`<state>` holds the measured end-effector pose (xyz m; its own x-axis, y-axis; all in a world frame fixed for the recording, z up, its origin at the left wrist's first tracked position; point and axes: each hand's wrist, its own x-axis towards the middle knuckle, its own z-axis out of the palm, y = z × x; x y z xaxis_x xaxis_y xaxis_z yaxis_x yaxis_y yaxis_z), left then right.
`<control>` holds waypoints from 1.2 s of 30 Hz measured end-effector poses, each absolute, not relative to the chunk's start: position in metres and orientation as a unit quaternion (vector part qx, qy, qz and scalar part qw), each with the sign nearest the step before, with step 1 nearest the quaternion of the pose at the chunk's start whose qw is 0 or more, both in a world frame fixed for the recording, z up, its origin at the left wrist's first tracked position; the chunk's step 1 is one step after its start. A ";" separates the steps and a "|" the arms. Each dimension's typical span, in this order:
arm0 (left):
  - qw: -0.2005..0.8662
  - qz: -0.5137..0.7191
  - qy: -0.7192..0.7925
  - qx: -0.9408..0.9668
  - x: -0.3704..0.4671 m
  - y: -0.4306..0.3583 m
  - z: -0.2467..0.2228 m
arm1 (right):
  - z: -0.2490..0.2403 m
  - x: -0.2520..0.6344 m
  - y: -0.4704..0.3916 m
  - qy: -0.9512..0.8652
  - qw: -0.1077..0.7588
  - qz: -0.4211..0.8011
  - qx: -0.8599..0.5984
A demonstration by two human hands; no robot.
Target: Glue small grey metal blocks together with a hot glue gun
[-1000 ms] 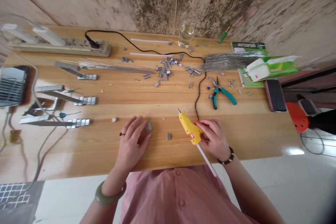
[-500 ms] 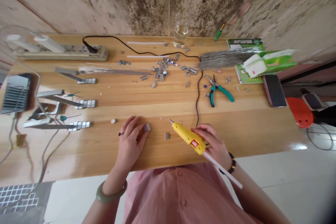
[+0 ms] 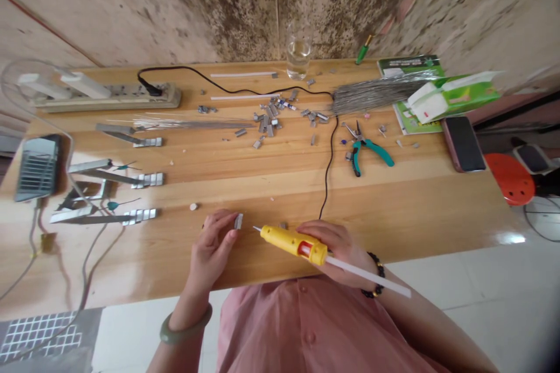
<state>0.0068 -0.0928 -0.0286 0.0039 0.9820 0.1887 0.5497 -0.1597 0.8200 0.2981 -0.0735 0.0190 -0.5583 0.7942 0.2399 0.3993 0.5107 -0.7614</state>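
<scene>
My left hand (image 3: 214, 247) pinches a small grey block (image 3: 238, 221) between thumb and fingers, just above the wooden table (image 3: 210, 169). Wrapped round a yellow glue gun (image 3: 291, 240) is my right hand (image 3: 341, 250). The gun's metal nozzle points left, a short gap from the block. A white glue stick (image 3: 371, 277) sticks out of its rear. Another grey block (image 3: 283, 225) lies behind the gun, partly hidden by it. A small white round piece (image 3: 194, 206) rests beyond my left hand.
Grey blocks (image 3: 268, 121) lie in a loose pile at the back centre. Teal pliers (image 3: 367, 151), a wire bundle (image 3: 376, 93) and a phone (image 3: 464, 144) are at right. Clamped metal pieces (image 3: 140, 217) and a power strip (image 3: 114, 96) are at left. A glass (image 3: 298, 58) stands near the wall.
My left hand has lifted and turned the grey block. My right hand has brought the glue gun left, closer to that block, and its nozzle now points more directly left. The camera view has shifted slightly.
</scene>
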 end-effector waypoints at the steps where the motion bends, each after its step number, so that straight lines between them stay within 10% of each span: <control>1: 0.275 0.391 0.582 0.658 0.007 -0.092 -0.029 | 0.018 0.295 -0.073 -0.817 0.291 0.340 -0.363; 36: 0.261 0.372 0.560 0.693 0.007 -0.089 -0.027 | 0.017 0.281 -0.060 -0.822 0.272 0.341 -0.365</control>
<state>0.0075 -0.0887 -0.0274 0.0966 0.9702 0.2223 0.5820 -0.2363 0.7781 0.2812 -0.0599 0.0167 -0.5853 0.7865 0.1973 0.4156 0.4999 -0.7598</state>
